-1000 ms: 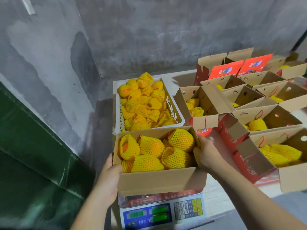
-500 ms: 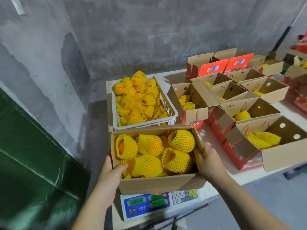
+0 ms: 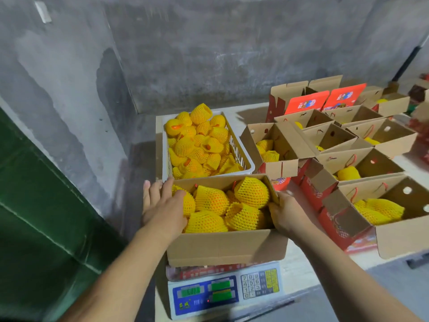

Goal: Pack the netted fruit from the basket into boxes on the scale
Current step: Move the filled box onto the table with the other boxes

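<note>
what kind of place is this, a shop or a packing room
Most likely a fruit packing room, not a shop: a white basket heaped with netted fruit, rows of open gift boxes partly filled, a digital scale under the box being handled, and bare concrete walls.

The box point(image 3: 226, 246) on the scale point(image 3: 222, 293) stood touching, or nearly touching, the basket point(image 3: 243, 156) behind it. Open cartons point(image 3: 371, 163) crowded the desk point(image 3: 299, 273) to the right, leaving a narrow bare strip beside the box. On the left, open air ran to the wall point(image 3: 69, 94). Heaped fruit point(image 3: 216, 201) filled the box to its rim.
</note>
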Demonstrator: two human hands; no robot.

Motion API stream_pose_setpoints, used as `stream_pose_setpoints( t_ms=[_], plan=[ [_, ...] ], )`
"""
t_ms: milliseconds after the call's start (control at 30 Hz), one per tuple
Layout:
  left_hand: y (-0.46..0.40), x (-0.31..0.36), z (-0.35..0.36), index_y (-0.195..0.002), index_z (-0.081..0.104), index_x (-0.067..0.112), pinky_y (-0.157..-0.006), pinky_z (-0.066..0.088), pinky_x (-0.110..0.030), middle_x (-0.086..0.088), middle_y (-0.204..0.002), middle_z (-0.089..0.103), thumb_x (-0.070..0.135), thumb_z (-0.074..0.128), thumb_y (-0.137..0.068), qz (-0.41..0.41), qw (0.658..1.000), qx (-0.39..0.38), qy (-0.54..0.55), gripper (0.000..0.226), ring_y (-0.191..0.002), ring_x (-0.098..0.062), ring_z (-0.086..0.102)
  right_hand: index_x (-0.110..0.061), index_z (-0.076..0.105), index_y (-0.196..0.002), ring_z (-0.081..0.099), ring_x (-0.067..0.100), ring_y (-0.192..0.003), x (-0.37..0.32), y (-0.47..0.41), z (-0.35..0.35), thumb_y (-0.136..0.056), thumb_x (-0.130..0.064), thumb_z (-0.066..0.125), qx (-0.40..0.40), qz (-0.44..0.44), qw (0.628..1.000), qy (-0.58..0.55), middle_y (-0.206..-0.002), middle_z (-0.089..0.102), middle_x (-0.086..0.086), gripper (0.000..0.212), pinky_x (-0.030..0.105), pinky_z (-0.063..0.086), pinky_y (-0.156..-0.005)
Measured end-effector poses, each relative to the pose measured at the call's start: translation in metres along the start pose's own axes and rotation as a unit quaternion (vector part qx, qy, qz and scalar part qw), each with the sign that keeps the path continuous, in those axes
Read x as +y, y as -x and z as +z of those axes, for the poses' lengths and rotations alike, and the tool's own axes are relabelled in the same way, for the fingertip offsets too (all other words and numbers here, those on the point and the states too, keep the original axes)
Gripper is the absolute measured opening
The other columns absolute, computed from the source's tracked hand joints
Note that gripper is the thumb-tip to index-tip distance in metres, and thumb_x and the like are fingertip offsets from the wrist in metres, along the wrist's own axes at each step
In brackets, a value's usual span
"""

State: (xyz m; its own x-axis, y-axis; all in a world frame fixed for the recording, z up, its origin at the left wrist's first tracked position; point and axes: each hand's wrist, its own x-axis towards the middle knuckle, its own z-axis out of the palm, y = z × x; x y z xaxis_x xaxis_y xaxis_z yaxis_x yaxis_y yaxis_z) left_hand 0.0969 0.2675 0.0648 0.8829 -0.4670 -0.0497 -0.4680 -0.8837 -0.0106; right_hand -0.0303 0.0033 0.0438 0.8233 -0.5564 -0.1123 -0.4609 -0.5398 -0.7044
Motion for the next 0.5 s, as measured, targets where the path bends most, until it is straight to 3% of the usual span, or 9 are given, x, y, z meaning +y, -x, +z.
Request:
stream_pose_setpoints(
  t_ms=[133, 200, 267, 333, 367, 433, 500],
  plan=[
    [-0.011, 0.012, -0.002, -0.144, 0.042, 0.026, -0.126, 0.009, -0.049, -0.006, -0.161, 0.021, 0.016, 0.060, -0.093, 0.040, 0.992, 0.032, -0.113, 0.055, -0.147, -0.033, 0.019, -0.020, 0.051, -0.086, 0.056, 0.031, -0.079, 0.000, -0.013, 0.001, -0.094, -0.007, 0.049, -0.016, 0.019, 0.999, 0.035, -0.083, 0.051, 0.000, 0.016, 0.032, 0.037, -0.067],
    [-0.017, 0.012, -0.001, -0.150, 0.036, 0.025, -0.121, 0.023, -0.043, -0.003, -0.154, 0.031, 0.011, 0.057, -0.094, 0.069, 0.991, 0.018, -0.114, 0.061, -0.142, -0.029, 0.028, -0.020, 0.053, -0.107, 0.058, 0.033, -0.087, -0.003, -0.015, 0.000, -0.094, -0.009, 0.052, -0.021, 0.019, 0.999, 0.041, -0.094, 0.056, 0.001, 0.016, 0.032, 0.037, -0.073],
    [-0.025, 0.011, -0.002, -0.160, 0.020, 0.025, -0.118, 0.027, -0.042, -0.001, -0.155, 0.032, 0.009, 0.056, -0.097, 0.086, 0.989, -0.018, -0.121, 0.074, -0.142, -0.029, 0.030, -0.023, 0.040, -0.146, 0.056, 0.037, -0.113, -0.009, -0.018, -0.003, -0.092, -0.010, 0.056, -0.041, 0.003, 0.997, 0.061, -0.133, 0.055, 0.014, 0.058, 0.036, 0.044, -0.088],
    [-0.031, 0.011, -0.005, -0.162, 0.017, 0.025, -0.114, 0.027, -0.043, -0.004, -0.152, 0.031, 0.009, 0.053, -0.100, 0.091, 0.982, -0.035, -0.160, 0.074, -0.139, -0.032, 0.029, -0.032, 0.016, -0.162, 0.035, 0.042, -0.141, -0.022, -0.018, -0.008, -0.089, -0.015, 0.054, -0.026, -0.041, 0.983, 0.175, -0.161, 0.026, 0.016, 0.084, 0.049, 0.036, -0.113],
    [-0.034, 0.011, -0.006, -0.159, 0.024, 0.025, -0.112, 0.027, -0.044, -0.004, -0.149, 0.033, 0.010, 0.053, -0.099, 0.092, 0.979, -0.041, -0.176, 0.068, -0.136, -0.032, 0.029, -0.034, 0.016, -0.163, 0.028, 0.043, -0.146, -0.029, -0.017, -0.009, -0.090, -0.018, 0.049, -0.004, -0.102, 0.958, 0.268, -0.164, 0.021, 0.016, 0.082, 0.053, 0.029, -0.119],
    [-0.040, 0.010, -0.007, -0.152, 0.032, 0.026, -0.112, 0.025, -0.045, -0.004, -0.145, 0.034, 0.013, 0.057, -0.097, 0.090, 0.977, -0.053, -0.188, 0.062, -0.133, -0.031, 0.029, -0.030, 0.042, -0.157, 0.044, 0.046, -0.140, -0.038, -0.023, -0.015, -0.091, -0.024, 0.050, 0.017, -0.233, 0.885, 0.404, -0.156, 0.043, 0.019, 0.067, 0.058, 0.034, -0.118],
    [-0.043, 0.008, -0.008, -0.153, 0.030, 0.027, -0.113, 0.023, -0.046, -0.004, -0.146, 0.033, 0.017, 0.060, -0.095, 0.096, 0.977, -0.061, -0.180, 0.066, -0.134, -0.031, 0.028, -0.018, 0.064, -0.141, 0.064, 0.046, -0.117, -0.042, -0.034, -0.025, -0.078, -0.026, 0.077, 0.003, -0.301, 0.828, 0.473, -0.132, 0.065, 0.022, 0.065, 0.059, 0.049, -0.104]
  ],
)
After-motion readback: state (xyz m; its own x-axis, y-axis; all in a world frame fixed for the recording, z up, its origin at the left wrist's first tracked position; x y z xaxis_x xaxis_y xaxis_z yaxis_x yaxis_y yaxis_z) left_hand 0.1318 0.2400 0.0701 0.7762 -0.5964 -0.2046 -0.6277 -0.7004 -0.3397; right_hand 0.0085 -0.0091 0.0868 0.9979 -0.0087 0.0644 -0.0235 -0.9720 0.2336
